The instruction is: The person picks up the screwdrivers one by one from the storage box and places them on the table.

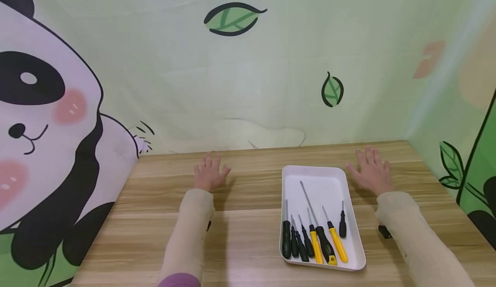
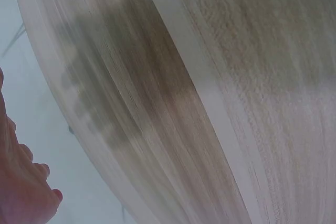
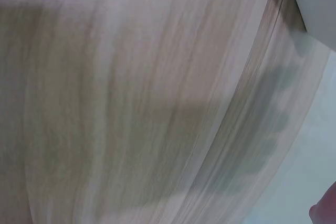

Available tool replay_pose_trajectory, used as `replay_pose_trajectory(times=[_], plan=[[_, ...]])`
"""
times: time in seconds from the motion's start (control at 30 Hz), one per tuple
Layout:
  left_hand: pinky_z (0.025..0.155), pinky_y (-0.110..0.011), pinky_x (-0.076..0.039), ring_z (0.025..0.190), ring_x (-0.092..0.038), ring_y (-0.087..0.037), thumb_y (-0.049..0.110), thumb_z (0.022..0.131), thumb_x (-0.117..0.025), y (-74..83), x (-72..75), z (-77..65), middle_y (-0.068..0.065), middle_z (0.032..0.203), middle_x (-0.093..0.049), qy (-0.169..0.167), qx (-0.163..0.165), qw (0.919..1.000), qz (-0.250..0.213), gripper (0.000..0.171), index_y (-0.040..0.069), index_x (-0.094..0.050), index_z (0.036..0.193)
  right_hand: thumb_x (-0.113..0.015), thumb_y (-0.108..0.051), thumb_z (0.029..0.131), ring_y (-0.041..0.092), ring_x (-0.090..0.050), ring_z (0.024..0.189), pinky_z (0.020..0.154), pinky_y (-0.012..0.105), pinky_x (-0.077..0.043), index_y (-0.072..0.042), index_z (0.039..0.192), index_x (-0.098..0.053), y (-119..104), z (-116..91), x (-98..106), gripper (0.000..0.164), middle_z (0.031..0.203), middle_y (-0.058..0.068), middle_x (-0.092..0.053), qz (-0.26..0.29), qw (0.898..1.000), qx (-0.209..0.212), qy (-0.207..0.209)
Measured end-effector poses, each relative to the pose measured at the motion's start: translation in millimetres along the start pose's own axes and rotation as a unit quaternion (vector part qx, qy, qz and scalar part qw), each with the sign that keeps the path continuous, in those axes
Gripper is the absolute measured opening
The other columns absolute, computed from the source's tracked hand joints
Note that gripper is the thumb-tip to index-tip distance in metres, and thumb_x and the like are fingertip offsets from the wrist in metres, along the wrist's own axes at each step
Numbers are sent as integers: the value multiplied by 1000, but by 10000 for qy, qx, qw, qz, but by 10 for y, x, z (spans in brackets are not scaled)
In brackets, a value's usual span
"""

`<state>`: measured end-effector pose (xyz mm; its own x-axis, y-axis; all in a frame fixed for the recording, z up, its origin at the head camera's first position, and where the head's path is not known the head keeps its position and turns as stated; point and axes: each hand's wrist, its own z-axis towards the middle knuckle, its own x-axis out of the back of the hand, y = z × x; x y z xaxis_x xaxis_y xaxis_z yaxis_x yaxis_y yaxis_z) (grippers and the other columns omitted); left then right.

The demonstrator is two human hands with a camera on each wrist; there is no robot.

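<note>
A white tray [image 1: 315, 176] lies on the wooden table, holding several screwdrivers side by side. Two have yellow handles, a slim one [image 1: 315, 246] and another [image 1: 339, 244] farther right. Between them is a long-shafted screwdriver [image 1: 324, 241] with a black handle and yellow end. Black-handled ones [image 1: 286, 239] fill the left side, and a short black screwdriver [image 1: 342, 226] lies apart at the right. My left hand [image 1: 210, 173], left of the tray, has its fingers spread and holds nothing. Just right of the tray's far corner, my right hand [image 1: 373, 173] is likewise spread, holding nothing. Both cast shadows on the tabletop.
The wood-grain table [image 1: 248, 222] ends at a pale green backdrop [image 1: 271, 84] printed with leaves. A large printed panda [image 1: 116, 149] covers the left side. In the right wrist view, the tray's wall [image 3: 317, 3] shows at the upper right corner.
</note>
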<state>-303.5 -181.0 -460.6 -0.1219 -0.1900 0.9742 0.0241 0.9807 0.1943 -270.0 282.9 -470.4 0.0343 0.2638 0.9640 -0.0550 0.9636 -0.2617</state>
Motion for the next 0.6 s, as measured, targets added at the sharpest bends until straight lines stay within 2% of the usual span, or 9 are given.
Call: replay_pose_trajectory(times=[0.6], plan=[[103, -59, -10, 135, -7, -37, 55, 89, -28, -8, 3, -54, -17, 148, -2, -38, -20, 10000, -40, 69, 15, -12, 142, -26, -58, 88, 43, 1, 132, 98, 66, -3, 0, 140, -11, -201, -27, -88, 79, 145, 26, 2, -112, 9986, 467, -216]])
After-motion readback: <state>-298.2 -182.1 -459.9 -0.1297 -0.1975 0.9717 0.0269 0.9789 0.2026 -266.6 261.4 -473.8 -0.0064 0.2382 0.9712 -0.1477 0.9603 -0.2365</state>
